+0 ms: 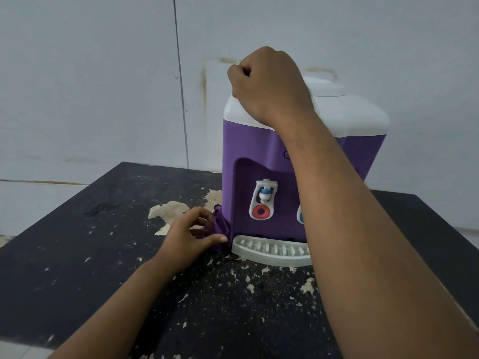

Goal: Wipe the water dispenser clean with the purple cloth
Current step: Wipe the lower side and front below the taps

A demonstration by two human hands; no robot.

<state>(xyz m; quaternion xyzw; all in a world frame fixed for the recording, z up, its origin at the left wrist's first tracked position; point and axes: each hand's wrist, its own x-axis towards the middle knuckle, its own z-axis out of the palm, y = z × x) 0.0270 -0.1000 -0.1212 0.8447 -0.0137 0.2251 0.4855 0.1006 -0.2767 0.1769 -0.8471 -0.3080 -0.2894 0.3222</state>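
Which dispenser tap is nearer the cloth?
The red-button tap, beside the purple cloth in the left hand; the blue-button tap lies farther off, mostly hidden behind the right forearm.

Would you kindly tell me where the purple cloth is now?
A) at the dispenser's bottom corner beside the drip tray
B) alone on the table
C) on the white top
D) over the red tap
A: the left hand pinches the purple cloth against the water dispenser at its bottom corner, beside the drip tray.

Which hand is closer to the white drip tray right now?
Left. The left hand holds the purple cloth beside the drip tray; the right hand is up atop the water dispenser.
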